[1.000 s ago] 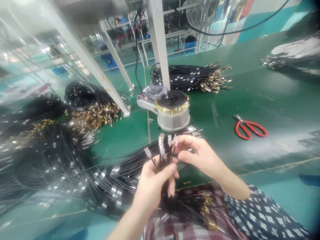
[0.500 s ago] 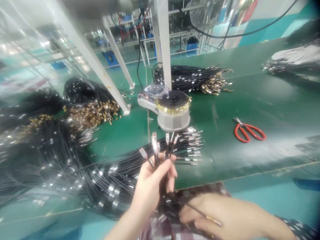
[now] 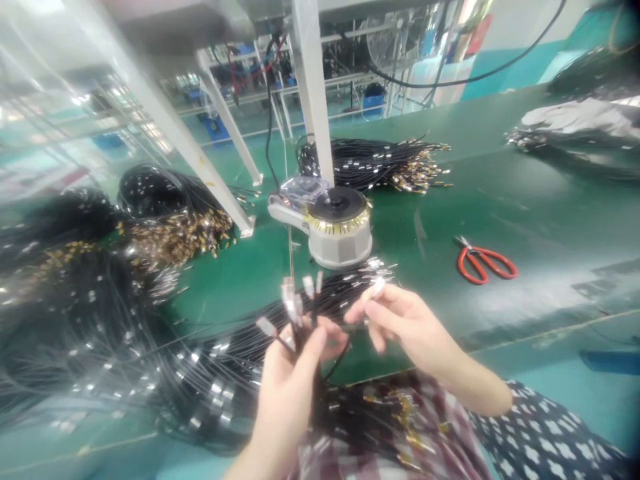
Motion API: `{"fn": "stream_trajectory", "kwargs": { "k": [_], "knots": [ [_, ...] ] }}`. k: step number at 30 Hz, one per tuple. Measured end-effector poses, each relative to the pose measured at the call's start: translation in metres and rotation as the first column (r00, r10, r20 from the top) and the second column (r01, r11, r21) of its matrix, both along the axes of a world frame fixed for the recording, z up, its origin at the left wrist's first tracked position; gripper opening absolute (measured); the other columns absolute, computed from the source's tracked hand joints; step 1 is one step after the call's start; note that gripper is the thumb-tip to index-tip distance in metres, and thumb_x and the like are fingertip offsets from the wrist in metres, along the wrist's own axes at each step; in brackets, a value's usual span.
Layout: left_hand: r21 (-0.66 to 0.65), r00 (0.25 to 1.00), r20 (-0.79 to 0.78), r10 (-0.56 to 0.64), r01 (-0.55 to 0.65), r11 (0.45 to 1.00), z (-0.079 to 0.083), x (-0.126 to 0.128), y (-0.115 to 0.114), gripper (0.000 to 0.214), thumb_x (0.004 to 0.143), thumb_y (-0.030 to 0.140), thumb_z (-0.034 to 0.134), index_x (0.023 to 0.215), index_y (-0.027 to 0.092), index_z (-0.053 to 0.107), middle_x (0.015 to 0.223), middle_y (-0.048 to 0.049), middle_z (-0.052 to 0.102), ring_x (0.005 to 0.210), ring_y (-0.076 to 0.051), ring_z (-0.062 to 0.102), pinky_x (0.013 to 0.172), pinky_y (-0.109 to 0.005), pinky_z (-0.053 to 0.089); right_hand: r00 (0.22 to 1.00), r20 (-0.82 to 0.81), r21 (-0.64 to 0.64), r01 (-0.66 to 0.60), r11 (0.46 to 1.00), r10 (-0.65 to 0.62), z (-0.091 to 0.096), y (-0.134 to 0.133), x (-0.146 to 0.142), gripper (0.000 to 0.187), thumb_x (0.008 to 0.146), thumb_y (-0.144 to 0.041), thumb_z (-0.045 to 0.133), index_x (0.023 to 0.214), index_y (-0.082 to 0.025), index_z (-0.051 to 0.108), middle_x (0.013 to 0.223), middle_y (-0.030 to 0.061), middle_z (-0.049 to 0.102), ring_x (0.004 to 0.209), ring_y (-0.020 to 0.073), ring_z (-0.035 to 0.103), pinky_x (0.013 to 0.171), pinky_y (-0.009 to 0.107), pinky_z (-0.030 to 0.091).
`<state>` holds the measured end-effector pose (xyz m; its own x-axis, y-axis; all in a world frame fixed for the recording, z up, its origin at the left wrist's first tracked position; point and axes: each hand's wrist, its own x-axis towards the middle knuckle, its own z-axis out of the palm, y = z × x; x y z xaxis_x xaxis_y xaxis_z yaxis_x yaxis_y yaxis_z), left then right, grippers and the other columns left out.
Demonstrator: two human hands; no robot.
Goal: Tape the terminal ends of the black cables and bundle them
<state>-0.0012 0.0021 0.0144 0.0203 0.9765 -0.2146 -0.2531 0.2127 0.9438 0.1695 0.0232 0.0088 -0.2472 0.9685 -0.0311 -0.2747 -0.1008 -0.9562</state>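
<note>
My left hand point(image 3: 295, 360) is closed around a few black cables point(image 3: 315, 310), whose flat whitish-silver ends stick up above the fingers. To its right, my right hand point(image 3: 405, 327) pinches one cable's pale end point(image 3: 379, 287) between thumb and fingertips. A dark length of that cable seems to run back toward the left hand. More black cables with gold-coloured tips point(image 3: 413, 437) lie across my lap, over a checked cloth. Just beyond the hands, a bundle of black cables with silvery ends point(image 3: 377, 270) rests on the green table point(image 3: 425, 293).
A round tape dispenser point(image 3: 340, 243) with a black top stands behind the hands, beside a white post point(image 3: 317, 100). Red-handled pliers point(image 3: 485, 261) lie to the right. Cable bundles with gold tips sit at the back point(image 3: 370, 160) and at the left point(image 3: 165, 227).
My right hand has risen from the cables on my lap and now pinches one cable's pale end. Fewer ends stand up from my left hand. The whole view has shifted slightly.
</note>
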Motion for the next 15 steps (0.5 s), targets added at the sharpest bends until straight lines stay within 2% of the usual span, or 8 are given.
{"fn": "stream_trajectory", "kwargs": {
  "k": [2,4,5,7,9,13,15],
  "knots": [
    [0.019,0.998,0.018,0.063,-0.063,0.998,0.004,-0.002,0.001,0.02,0.081,0.033,0.073,0.083,0.013,0.068,0.067,-0.0004,0.063,0.057,-0.009,0.059,0.054,-0.02,0.048,0.981,-0.077,-0.023,-0.18,0.983,0.178,-0.003,-0.001,0.004,0.021,0.092,-0.036,0.058,0.083,-0.017,0.059,0.078,0.0022,0.072,0.045,0.0042,0.058,0.044,0.017,0.034],
    [-0.038,0.999,0.039,0.024,-0.022,0.999,0.006,-0.002,0.002,0.023,0.08,0.035,0.074,0.084,0.013,0.067,0.055,0.0052,0.05,0.041,-0.003,0.039,0.04,-0.016,0.03,0.944,-0.103,-0.037,-0.32,0.947,0.315,-0.005,-0.003,0.005,0.022,0.093,-0.035,0.058,0.085,-0.015,0.061,0.074,0.0027,0.071,0.049,0.0051,0.062,0.047,0.016,0.039],
    [-0.081,0.999,0.045,-0.016,0.02,0.996,0.006,-0.002,0.003,0.026,0.078,0.037,0.075,0.085,0.013,0.067,0.05,0.0076,0.045,0.038,-0.002,0.03,0.038,-0.016,0.022,0.934,-0.116,-0.049,-0.344,0.938,0.337,-0.007,-0.004,0.003,0.021,0.092,-0.034,0.06,0.086,-0.014,0.061,0.072,0.0022,0.071,0.051,0.0051,0.062,0.05,0.015,0.042],
    [-0.152,0.995,0.046,-0.091,0.097,0.984,0.005,-0.001,0.002,0.032,0.074,0.04,0.078,0.089,0.013,0.068,0.045,0.0105,0.036,0.037,-0.001,0.024,0.038,-0.016,0.017,0.932,-0.164,-0.074,-0.337,0.939,0.322,-0.01,-0.007,-0.002,0.018,0.09,-0.032,0.063,0.093,-0.016,0.057,0.07,-0.0002,0.07,0.051,0.005,0.062,0.053,0.016,0.046],
    [-0.194,0.991,0.048,-0.126,0.134,0.972,0.003,-0.001,0.001,0.038,0.071,0.04,0.081,0.094,0.013,0.068,0.042,0.0116,0.035,0.037,-0.002,0.023,0.039,-0.016,0.017,0.936,-0.216,-0.093,-0.302,0.949,0.277,-0.015,-0.009,-0.008,0.022,0.088,-0.031,0.067,0.094,-0.019,0.049,0.068,-0.0023,0.071,0.049,0.0054,0.061,0.051,0.016,0.047],
    [-0.212,0.978,0.072,-0.193,0.204,0.956,0.003,-0.002,0.003,0.031,0.069,0.035,0.082,0.087,0.012,0.069,0.049,0.0029,0.055,0.038,-0.001,0.029,0.038,-0.016,0.017,0.948,-0.261,-0.106,-0.215,0.971,0.181,-0.022,-0.014,-0.016,0.034,0.085,-0.029,0.071,0.083,-0.023,0.037,0.065,-0.0039,0.071,0.05,0.0068,0.062,0.049,0.016,0.048],
    [-0.219,0.97,0.104,-0.218,0.236,0.947,0.005,-0.002,0.004,0.026,0.07,0.032,0.081,0.08,0.012,0.067,0.051,0.0013,0.057,0.038,-0.001,0.03,0.038,-0.016,0.016,0.961,-0.241,-0.109,-0.168,0.98,0.137,-0.023,-0.017,-0.018,0.039,0.08,-0.027,0.076,0.08,-0.023,0.037,0.063,-0.005,0.07,0.052,0.008,0.063,0.051,0.018,0.05]
  ]
}}
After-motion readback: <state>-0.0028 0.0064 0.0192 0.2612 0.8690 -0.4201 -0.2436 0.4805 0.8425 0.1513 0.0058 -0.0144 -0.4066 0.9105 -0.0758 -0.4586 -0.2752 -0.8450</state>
